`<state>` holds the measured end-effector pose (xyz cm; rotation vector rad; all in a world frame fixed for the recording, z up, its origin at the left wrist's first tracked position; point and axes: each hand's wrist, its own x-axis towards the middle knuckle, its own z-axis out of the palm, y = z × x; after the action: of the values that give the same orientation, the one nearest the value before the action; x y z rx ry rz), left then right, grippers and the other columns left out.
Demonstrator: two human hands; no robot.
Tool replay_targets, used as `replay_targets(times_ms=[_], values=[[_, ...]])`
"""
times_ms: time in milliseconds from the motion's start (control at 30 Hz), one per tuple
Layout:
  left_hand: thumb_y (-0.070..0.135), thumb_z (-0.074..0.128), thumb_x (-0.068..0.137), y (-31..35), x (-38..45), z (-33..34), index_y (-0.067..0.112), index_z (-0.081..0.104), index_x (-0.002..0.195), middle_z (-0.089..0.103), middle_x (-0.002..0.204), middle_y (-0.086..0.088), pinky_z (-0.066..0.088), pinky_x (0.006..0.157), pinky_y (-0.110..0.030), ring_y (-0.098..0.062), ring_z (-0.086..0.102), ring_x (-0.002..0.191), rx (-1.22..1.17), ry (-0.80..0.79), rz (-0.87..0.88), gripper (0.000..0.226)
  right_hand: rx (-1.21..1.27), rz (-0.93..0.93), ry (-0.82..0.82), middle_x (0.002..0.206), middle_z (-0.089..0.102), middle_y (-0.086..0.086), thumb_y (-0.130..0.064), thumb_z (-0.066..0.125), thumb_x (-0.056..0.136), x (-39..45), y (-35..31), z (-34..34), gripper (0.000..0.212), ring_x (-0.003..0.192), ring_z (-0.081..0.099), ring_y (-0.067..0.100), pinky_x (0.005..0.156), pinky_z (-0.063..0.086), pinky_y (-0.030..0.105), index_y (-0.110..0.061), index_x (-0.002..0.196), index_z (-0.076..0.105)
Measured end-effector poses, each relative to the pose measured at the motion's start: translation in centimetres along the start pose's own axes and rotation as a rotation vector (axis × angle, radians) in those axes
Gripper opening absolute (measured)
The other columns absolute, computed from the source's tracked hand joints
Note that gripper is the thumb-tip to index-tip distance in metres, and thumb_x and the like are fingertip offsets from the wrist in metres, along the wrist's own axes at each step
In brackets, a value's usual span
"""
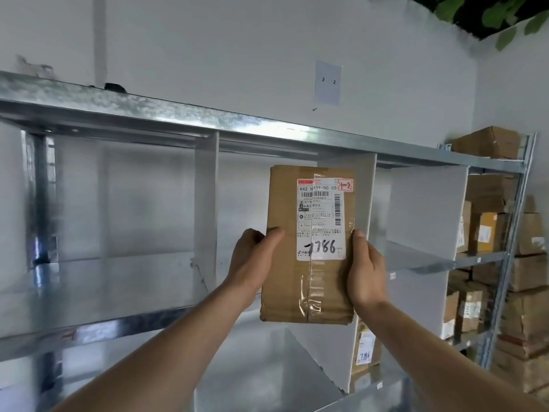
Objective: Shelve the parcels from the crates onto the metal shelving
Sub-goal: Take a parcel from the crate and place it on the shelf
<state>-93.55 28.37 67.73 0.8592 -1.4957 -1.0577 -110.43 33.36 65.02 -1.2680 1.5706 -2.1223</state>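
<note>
Head view. Cardboard parcel (309, 245) held upright at arm's length, label side facing the camera — probably so the handwritten 7786 and the marked corner sticker can be read against the bay before placing. Left hand (252, 263) clamped on the parcel's left edge, thumb laid across the front face, remaining fingers hidden behind the box. Right hand (367, 272) pressed to the right edge, thumb up along the side, fingers likewise out of sight behind. Two-sided grip, low on the box, keeping the label uncovered.

Beyond the hands, metal shelving (267, 135) with white dividers (206, 209) splitting the level into bays; the bay straight behind the parcel looks bare — likely the target. Above the hands, on the wall, paper tag (327, 82) reading "2 2", seemingly a location marker. Below the right hand, another labelled parcel (365, 349) standing on the lower level, marked with similar digits. Far to the right of the right hand, stacked boxes (487, 230) on a second rack. Crates not in view. Parcel not yet resting on any shelf.
</note>
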Motion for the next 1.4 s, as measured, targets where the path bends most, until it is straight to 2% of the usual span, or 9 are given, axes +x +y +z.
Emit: replay_targets(times_ms=[300, 500, 600, 700, 867, 1067, 1167, 1300, 1400], values=[[0.074, 0.054, 0.057, -0.8, 1.8, 2.9, 0.007, 0.056, 0.104, 0.067, 0.106, -0.017, 0.055, 0.085, -0.057, -0.034, 0.068, 0.098, 0.038, 0.188, 0.001, 0.082, 0.083, -0.021, -0.148, 0.095, 0.073, -0.001, -0.044, 0.033, 0.108, 5.5, 3.4, 0.8, 0.047, 0.097, 0.066, 0.020, 0.087, 0.049, 0.040, -0.020, 0.093, 0.070], [0.073, 0.055, 0.057, -2.5, 3.3, 2.9, 0.011, 0.056, 0.104, 0.068, 0.106, -0.014, 0.055, 0.089, -0.060, -0.032, 0.069, 0.098, 0.032, 0.250, -0.015, 0.077, 0.108, -0.003, -0.213, 0.093, 0.075, -0.005, -0.068, 0.034, 0.087, 7.3, 5.4, 3.0, 0.054, 0.098, 0.068, 0.022, 0.098, 0.051, 0.053, -0.030, 0.088, 0.072], [0.069, 0.057, 0.062, -3.4, 4.3, 2.6, 0.010, 0.057, 0.103, 0.068, 0.105, -0.014, 0.054, 0.090, -0.059, -0.032, 0.068, 0.098, 0.050, 0.272, -0.032, 0.071, 0.103, 0.000, -0.229, 0.093, 0.074, -0.004, -0.065, 0.034, 0.092, 7.6, 6.3, 4.0, 0.050, 0.097, 0.067, 0.021, 0.096, 0.051, 0.050, -0.032, 0.085, 0.071], [0.066, 0.058, 0.068, -4.4, 5.0, 2.4, 0.010, 0.056, 0.102, 0.068, 0.104, -0.013, 0.055, 0.089, -0.056, -0.030, 0.068, 0.097, 0.070, 0.285, -0.031, 0.066, 0.097, -0.007, -0.225, 0.097, 0.073, -0.001, -0.048, 0.032, 0.106, 8.0, 7.6, 4.6, 0.044, 0.099, 0.066, 0.021, 0.095, 0.050, 0.046, -0.027, 0.090, 0.068], [0.047, 0.062, 0.089, -5.8, 6.1, 2.0, 0.009, 0.052, 0.105, 0.065, 0.102, -0.013, 0.054, 0.081, -0.045, -0.027, 0.066, 0.094, 0.088, 0.285, -0.018, 0.043, 0.107, -0.020, -0.213, 0.091, 0.071, -0.001, -0.048, 0.034, 0.105, 8.5, 8.7, 5.9, 0.043, 0.091, 0.064, 0.016, 0.080, 0.046, 0.031, -0.023, 0.086, 0.064], [0.051, 0.059, 0.071, -6.6, 7.1, 1.5, 0.024, 0.050, 0.103, 0.066, 0.100, 0.000, 0.055, 0.089, -0.048, -0.018, 0.066, 0.095, 0.084, 0.267, -0.025, 0.043, 0.138, 0.035, -0.231, 0.095, 0.070, -0.002, -0.045, 0.028, 0.108, 9.0, 10.0, 8.2, 0.046, 0.094, 0.064, 0.015, 0.084, 0.044, 0.031, -0.023, 0.091, 0.065], [0.040, 0.064, 0.085, -7.0, 8.0, 1.6, 0.020, 0.050, 0.106, 0.067, 0.100, -0.002, 0.056, 0.088, -0.050, -0.021, 0.067, 0.096, 0.091, 0.298, -0.043, 0.032, 0.165, 0.056, -0.259, 0.096, 0.072, 0.001, -0.057, 0.028, 0.097, 9.9, 11.1, 9.4, 0.054, 0.096, 0.066, 0.019, 0.087, 0.049, 0.034, -0.019, 0.096, 0.067], [0.026, 0.058, 0.094, -7.7, 9.5, 2.0, 0.015, 0.049, 0.109, 0.066, 0.095, 0.001, 0.055, 0.083, -0.044, -0.020, 0.065, 0.094, 0.107, 0.377, -0.039, 0.021, 0.179, 0.062, -0.298, 0.097, 0.071, 0.003, -0.037, 0.025, 0.110, 11.5, 12.7, 10.6, 0.047, 0.094, 0.065, 0.017, 0.079, 0.047, 0.025, -0.013, 0.098, 0.064], [0.027, 0.060, 0.092, -8.3, 10.5, 2.3, 0.016, 0.051, 0.108, 0.067, 0.093, 0.004, 0.054, 0.081, -0.041, -0.018, 0.065, 0.092, 0.107, 0.437, -0.034, 0.021, 0.184, 0.053, -0.340, 0.096, 0.071, 0.000, -0.035, 0.025, 0.109, 12.5, 13.7, 11.3, 0.045, 0.094, 0.065, 0.014, 0.076, 0.046, 0.019, -0.016, 0.096, 0.063]])
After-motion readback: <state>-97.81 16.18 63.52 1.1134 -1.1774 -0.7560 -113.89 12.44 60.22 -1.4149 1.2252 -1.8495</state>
